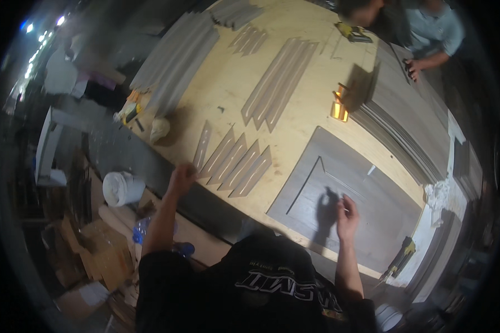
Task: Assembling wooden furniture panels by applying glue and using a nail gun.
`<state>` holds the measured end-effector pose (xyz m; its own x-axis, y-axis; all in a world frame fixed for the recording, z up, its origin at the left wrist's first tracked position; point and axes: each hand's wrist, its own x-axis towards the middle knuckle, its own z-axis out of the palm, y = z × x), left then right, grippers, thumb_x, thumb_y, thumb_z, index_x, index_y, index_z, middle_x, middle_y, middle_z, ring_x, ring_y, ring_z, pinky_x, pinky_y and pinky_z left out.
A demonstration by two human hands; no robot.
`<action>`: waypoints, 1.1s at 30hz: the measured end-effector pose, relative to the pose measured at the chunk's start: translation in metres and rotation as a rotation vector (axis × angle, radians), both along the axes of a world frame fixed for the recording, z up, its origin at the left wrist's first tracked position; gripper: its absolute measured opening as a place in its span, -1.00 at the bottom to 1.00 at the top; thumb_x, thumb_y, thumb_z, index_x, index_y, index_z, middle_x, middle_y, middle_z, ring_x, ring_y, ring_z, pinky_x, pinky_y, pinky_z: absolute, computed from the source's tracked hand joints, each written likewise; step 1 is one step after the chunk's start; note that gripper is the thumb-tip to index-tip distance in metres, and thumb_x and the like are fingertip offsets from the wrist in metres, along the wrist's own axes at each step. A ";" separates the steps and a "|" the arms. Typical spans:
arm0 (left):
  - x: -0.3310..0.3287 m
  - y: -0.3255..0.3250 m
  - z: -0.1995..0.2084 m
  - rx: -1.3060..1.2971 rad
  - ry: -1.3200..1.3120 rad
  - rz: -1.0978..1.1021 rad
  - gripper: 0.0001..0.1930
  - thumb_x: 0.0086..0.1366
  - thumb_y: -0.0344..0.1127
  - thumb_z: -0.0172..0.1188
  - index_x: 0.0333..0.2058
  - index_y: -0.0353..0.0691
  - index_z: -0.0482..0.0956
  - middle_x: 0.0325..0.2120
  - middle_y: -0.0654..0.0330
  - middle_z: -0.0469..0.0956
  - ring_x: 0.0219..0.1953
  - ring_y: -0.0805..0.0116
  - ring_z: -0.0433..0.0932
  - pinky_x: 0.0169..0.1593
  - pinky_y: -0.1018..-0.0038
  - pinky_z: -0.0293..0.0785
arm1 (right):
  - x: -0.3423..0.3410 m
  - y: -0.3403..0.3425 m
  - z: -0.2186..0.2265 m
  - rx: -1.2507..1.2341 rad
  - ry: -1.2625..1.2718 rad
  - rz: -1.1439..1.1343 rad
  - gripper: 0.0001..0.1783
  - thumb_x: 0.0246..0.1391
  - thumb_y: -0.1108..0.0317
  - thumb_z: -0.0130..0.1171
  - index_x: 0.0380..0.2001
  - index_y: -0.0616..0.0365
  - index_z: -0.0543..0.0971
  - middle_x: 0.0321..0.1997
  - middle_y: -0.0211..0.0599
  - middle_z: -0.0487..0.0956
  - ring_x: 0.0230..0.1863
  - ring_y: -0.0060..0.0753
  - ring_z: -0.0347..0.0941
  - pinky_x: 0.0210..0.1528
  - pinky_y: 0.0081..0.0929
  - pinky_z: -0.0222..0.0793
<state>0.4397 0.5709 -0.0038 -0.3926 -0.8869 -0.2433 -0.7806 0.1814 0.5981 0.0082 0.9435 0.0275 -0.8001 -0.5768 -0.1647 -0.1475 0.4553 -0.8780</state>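
Observation:
At the near edge of the table, my left hand (183,178) has its fingers closed at the lower end of a narrow wood strip (203,141) with slanted ends. Beside it lie several similar strips (236,164), each with a pale glossy line along its length. My right hand (347,215) hovers over a flat grey panel (294,191), casting a shadow on it. Its fingers are loosely bent and apart, with nothing visible in them. Dark, thin lines run across the panel, and a small white piece (371,170) lies on it.
More strips (280,80) and long grey boards (178,61) lie farther back. A panel stack (397,111) stands right, where a co-worker's hand (419,66) rests. Nail guns (353,33) (401,256) lie at the far edge and near right; a white bucket (122,188) stands left.

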 end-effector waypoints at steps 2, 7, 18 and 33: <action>-0.025 0.020 0.012 0.022 0.113 -0.095 -0.73 0.17 -0.40 0.38 -0.15 -0.28 0.64 -0.32 0.03 0.59 -0.19 0.26 0.62 -0.08 0.34 0.52 | 0.022 -0.028 0.006 -0.094 -0.129 -0.006 -0.60 0.30 0.29 0.27 0.14 0.22 0.59 -0.03 -0.23 0.66 -0.03 -0.49 0.56 -0.01 -0.52 0.49; -0.164 0.131 0.075 0.582 0.419 -0.152 -0.66 0.27 -0.45 0.38 0.01 -0.29 0.56 -0.22 0.27 0.62 -0.13 0.52 0.56 0.01 0.47 0.53 | 0.045 -0.067 0.025 -0.348 -0.585 -0.026 -0.49 0.36 0.24 0.20 0.30 0.12 0.43 0.15 -0.25 0.59 0.06 -0.38 0.54 0.13 -0.36 0.48; -0.377 0.309 0.117 0.647 0.267 -0.977 -0.51 0.23 -0.39 0.42 0.12 -0.33 0.53 -0.13 0.08 0.58 -0.16 0.34 0.63 -0.03 0.41 0.59 | -0.047 0.108 0.040 -1.018 -0.874 -0.572 -0.43 0.35 0.09 0.17 0.31 0.04 0.32 0.18 -0.26 0.53 0.05 -0.34 0.55 0.03 -0.30 0.54; -0.617 0.410 0.014 -0.126 0.353 -1.350 -0.47 0.15 -0.31 0.41 0.11 -0.23 0.52 0.04 0.05 0.49 0.11 -0.02 0.44 0.17 0.13 0.39 | -0.169 0.270 -0.002 0.263 0.311 -0.612 -0.51 -0.06 0.27 0.45 0.01 0.06 0.65 0.04 -0.26 0.59 0.01 -0.12 0.52 0.10 -0.26 0.47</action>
<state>-0.1772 0.9807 0.0102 -0.9726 0.2109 0.0979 0.2231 0.7284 0.6478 -0.1613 1.2137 0.0252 -0.9986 0.0152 0.0512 -0.0242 0.7262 -0.6870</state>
